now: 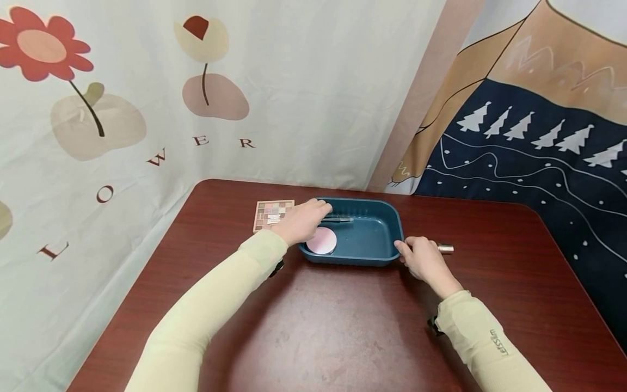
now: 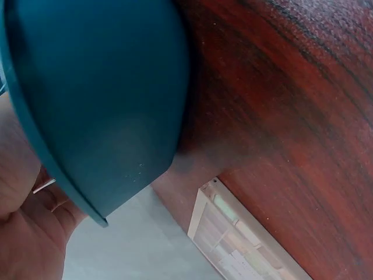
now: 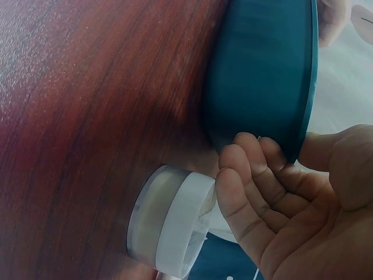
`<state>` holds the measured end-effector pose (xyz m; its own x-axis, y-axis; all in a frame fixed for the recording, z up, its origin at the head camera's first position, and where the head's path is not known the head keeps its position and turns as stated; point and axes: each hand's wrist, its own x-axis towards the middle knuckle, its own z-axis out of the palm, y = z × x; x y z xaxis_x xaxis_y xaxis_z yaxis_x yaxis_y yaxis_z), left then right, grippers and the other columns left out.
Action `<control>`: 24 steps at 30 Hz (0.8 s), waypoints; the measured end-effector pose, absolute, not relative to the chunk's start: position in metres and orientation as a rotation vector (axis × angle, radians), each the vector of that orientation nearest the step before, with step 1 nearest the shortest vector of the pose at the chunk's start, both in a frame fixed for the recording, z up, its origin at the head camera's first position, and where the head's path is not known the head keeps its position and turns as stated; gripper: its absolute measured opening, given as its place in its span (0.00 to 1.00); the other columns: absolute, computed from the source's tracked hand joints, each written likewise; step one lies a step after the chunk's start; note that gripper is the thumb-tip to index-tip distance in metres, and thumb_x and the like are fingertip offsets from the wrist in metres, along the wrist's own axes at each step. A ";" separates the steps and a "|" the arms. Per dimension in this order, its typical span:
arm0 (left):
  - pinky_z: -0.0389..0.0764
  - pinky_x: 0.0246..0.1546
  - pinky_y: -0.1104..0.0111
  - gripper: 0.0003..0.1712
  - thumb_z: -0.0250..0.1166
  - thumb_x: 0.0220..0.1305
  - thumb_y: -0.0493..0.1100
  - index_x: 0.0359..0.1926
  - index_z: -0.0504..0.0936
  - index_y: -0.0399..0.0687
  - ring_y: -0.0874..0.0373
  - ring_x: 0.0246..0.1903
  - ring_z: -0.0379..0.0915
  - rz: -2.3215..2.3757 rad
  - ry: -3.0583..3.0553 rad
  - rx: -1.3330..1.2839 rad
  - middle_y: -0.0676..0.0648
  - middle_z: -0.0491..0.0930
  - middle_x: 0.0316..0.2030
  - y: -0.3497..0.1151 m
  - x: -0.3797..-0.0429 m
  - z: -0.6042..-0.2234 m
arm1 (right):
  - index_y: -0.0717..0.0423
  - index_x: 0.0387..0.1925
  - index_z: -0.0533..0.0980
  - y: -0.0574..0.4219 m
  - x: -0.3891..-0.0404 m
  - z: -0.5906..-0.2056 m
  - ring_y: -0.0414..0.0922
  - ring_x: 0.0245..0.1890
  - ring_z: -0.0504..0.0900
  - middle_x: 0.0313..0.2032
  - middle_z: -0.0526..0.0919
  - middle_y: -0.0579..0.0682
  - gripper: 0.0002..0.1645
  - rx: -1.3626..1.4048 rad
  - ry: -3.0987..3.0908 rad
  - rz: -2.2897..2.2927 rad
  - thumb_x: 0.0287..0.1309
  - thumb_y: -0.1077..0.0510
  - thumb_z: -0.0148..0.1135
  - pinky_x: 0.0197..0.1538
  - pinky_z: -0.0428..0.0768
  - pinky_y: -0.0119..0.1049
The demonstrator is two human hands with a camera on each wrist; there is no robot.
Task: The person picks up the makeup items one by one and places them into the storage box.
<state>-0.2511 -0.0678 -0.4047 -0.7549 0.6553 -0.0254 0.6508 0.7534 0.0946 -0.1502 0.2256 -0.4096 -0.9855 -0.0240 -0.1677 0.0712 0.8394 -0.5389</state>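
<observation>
Pale-yellow sleeves (image 1: 210, 305) lie foremost; a slim dark stick (image 1: 338, 220) extends rightward from nearer left fingers (image 1: 322, 208), grip unclear; right fingers (image 3: 252, 149) pinch the blue rectangular tray (image 1: 352, 261).

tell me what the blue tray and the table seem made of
Blue tray: probably molded plastic, satin finish, judging by its even color and thin, smooth rim. Table: wood or wood-look laminate, semi-gloss; dark grain streaks and glare show.

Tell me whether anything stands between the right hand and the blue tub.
Nothing visible stands in the way: the right hand holds the blue tub by the rim at its right end. The round jar sits close to that hand but outside the tub, not between them.
</observation>
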 end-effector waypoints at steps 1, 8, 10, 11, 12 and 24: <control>0.79 0.57 0.60 0.24 0.65 0.67 0.29 0.62 0.78 0.43 0.50 0.59 0.74 0.118 2.885 1.086 0.44 0.80 0.58 -0.068 -0.252 -0.406 | 0.61 0.34 0.81 0.226 -0.150 -0.410 0.46 0.29 0.79 0.29 0.86 0.53 0.20 0.037 2.849 -0.844 0.79 0.52 0.53 0.36 0.76 0.41; 0.77 0.61 0.60 0.23 0.62 0.70 0.29 0.64 0.77 0.41 0.48 0.59 0.74 0.101 2.877 1.103 0.42 0.80 0.59 -0.066 -0.253 -0.412 | 0.61 0.35 0.81 0.225 -0.152 -0.410 0.46 0.30 0.80 0.29 0.86 0.53 0.20 0.052 2.836 -0.857 0.79 0.52 0.53 0.36 0.77 0.41; 0.77 0.60 0.59 0.23 0.61 0.70 0.29 0.64 0.77 0.40 0.48 0.59 0.75 0.105 2.877 1.108 0.42 0.80 0.58 -0.066 -0.254 -0.414 | 0.62 0.35 0.81 0.226 -0.152 -0.410 0.47 0.31 0.80 0.30 0.86 0.54 0.19 0.060 2.830 -0.854 0.79 0.52 0.53 0.37 0.78 0.42; 0.77 0.60 0.59 0.22 0.61 0.70 0.28 0.63 0.77 0.40 0.48 0.59 0.75 0.110 2.876 1.108 0.42 0.80 0.58 -0.066 -0.254 -0.415 | 0.62 0.36 0.81 0.226 -0.152 -0.410 0.47 0.31 0.80 0.30 0.86 0.54 0.19 0.064 2.829 -0.851 0.79 0.53 0.53 0.38 0.78 0.42; 0.77 0.60 0.59 0.22 0.60 0.70 0.28 0.63 0.77 0.40 0.48 0.59 0.75 0.117 2.875 1.106 0.42 0.80 0.58 -0.066 -0.254 -0.416 | 0.62 0.36 0.81 0.226 -0.152 -0.410 0.47 0.31 0.81 0.30 0.86 0.54 0.19 0.061 2.829 -0.850 0.79 0.53 0.53 0.38 0.79 0.43; 0.77 0.62 0.57 0.23 0.61 0.70 0.28 0.64 0.77 0.41 0.46 0.60 0.75 0.114 2.879 1.101 0.41 0.80 0.60 -0.065 -0.257 -0.422 | 0.62 0.34 0.82 0.226 -0.152 -0.411 0.47 0.31 0.82 0.30 0.87 0.54 0.20 0.019 2.859 -0.841 0.78 0.53 0.54 0.40 0.80 0.45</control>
<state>-0.2570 -0.0653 -0.4223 -0.7436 0.6680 -0.0270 0.6638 0.7426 0.0891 -0.1517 0.2264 -0.4113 -0.9869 -0.0335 -0.1576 0.0571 0.8418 -0.5367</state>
